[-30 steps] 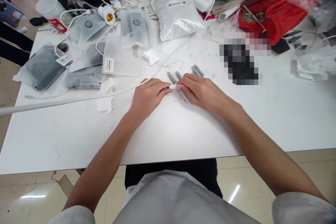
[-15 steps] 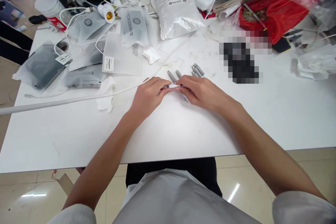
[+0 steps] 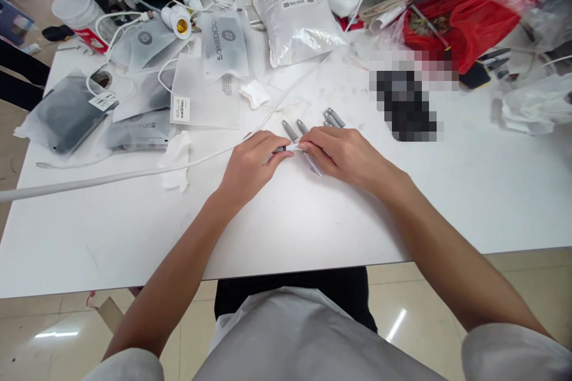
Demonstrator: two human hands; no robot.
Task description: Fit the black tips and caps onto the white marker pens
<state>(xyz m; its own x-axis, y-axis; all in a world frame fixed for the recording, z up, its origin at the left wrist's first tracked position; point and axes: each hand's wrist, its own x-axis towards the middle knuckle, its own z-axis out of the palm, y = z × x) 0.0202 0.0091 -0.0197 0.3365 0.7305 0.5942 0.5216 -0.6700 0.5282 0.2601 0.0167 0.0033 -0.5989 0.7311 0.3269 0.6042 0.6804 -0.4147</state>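
My left hand [image 3: 254,161] is closed, thumb and fingers pinching a slim grey-and-white pen-like piece [image 3: 291,147]. Its darker grey end runs into the left grip, while the white part shows between both hands. From the other side, my right hand [image 3: 337,152] pinches the white end between thumb and fingertips. Just beyond the fingers lie slim grey metallic pieces [image 3: 291,131] with rounded ends, and several more similar grey pieces [image 3: 334,118] rest behind the right hand. Another grey piece [image 3: 312,164] shows partly beneath the right fingers.
A white cable [image 3: 134,177] crosses the white table [image 3: 286,232] at left. Frosted pouches [image 3: 205,92] lie at the back left, near a plump white parcel bag [image 3: 299,24]. A blurred dark object [image 3: 406,106] and a red bag [image 3: 482,27] are on the right.
My right fingers have shifted slightly on the white end, and the grey piece beneath them shows more. The whole view has moved a little; both hands stay in place with their grip.
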